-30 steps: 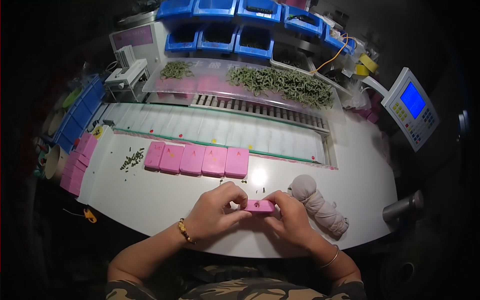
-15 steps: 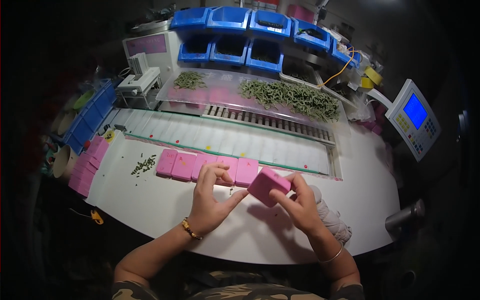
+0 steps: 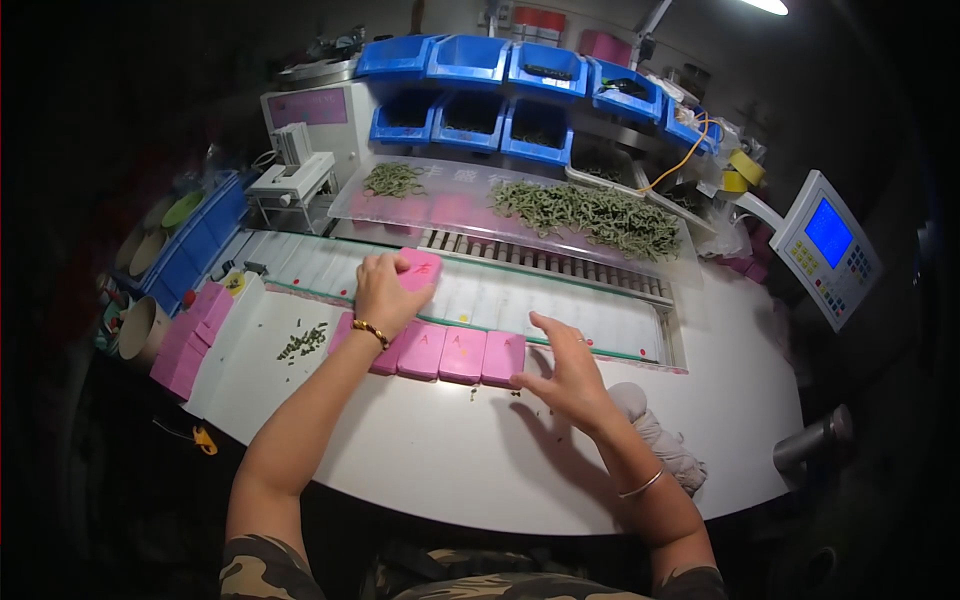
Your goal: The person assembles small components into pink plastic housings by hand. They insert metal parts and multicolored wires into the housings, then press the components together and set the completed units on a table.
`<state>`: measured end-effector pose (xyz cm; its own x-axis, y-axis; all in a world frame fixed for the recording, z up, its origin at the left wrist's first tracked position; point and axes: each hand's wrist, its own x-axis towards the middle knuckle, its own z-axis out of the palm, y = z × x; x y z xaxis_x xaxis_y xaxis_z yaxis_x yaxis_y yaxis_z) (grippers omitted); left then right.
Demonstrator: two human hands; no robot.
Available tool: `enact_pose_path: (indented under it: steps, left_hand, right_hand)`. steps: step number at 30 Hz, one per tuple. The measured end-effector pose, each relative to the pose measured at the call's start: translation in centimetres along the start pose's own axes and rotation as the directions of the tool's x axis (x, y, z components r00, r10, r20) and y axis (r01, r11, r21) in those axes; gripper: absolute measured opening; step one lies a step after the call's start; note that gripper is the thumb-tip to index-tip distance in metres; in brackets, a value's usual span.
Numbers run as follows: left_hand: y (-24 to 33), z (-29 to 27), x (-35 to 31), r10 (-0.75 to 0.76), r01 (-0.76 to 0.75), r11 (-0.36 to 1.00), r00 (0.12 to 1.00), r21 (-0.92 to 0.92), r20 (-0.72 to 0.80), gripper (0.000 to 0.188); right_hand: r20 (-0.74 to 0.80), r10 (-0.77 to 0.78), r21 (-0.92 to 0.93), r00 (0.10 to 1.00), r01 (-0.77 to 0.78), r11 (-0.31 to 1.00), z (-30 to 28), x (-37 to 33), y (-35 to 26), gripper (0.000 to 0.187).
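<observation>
My left hand (image 3: pixel 386 293) is closed on a pink box (image 3: pixel 422 267) with a red mark on its top. It holds this box over the white slotted strip (image 3: pixel 500 305) behind the row. My right hand (image 3: pixel 568 372) has its fingers apart and nothing in them. Its thumb is close to the last pink box (image 3: pixel 503 358) at the right end of the row. Several similar pink boxes (image 3: pixel 462 355) lie side by side along the strip's near edge. My left forearm partly hides the boxes at the row's left end.
Small green pieces (image 3: pixel 303 342) are scattered left of the row. Curly green strands (image 3: pixel 590 215) cover a clear tray (image 3: pixel 460 203) beyond the rollers. Blue bins (image 3: pixel 467 62) stand at the back. A grey cloth (image 3: pixel 655 440) lies beside my right forearm, and a control panel (image 3: pixel 828 245) stands right.
The pink box has left my right hand, which is now empty and spread. My left hand, empty before, has moved forward and left and grips a pink box over the strip.
</observation>
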<state>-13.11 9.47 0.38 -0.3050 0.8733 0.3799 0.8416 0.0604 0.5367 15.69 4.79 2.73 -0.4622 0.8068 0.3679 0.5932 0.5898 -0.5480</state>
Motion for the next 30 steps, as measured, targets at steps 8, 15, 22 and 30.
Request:
enact_pose_path:
  steps: [8,15,22,30]
  left_hand:
    - [0.8,1.0,1.9,-0.088,0.086,0.980,0.996,0.179,0.003,0.053]
    - [5.2,-0.2,-4.4,0.165,0.060,0.729,0.951,-0.682,0.260,0.043]
    - [7.9,-1.1,-8.5,0.530,0.749,0.131,0.501,-0.649,0.684,0.054]
    - [12.0,0.8,-9.3,0.612,0.215,0.362,0.679,-0.907,0.405,0.091]
  right_hand:
    - [0.172,-0.064,0.017,0.983,0.061,0.998,1.8,1.6,0.7,0.059]
    - [-0.047,-0.146,0.005,0.988,0.147,0.989,-0.3,-0.1,-0.5,0.049]
    - [-0.135,-0.270,0.206,0.953,0.294,0.933,-4.0,-3.1,-3.1,0.067]
    - [-0.033,0.043,0.447,0.999,-0.023,0.894,-3.9,-3.8,-1.2,0.079]
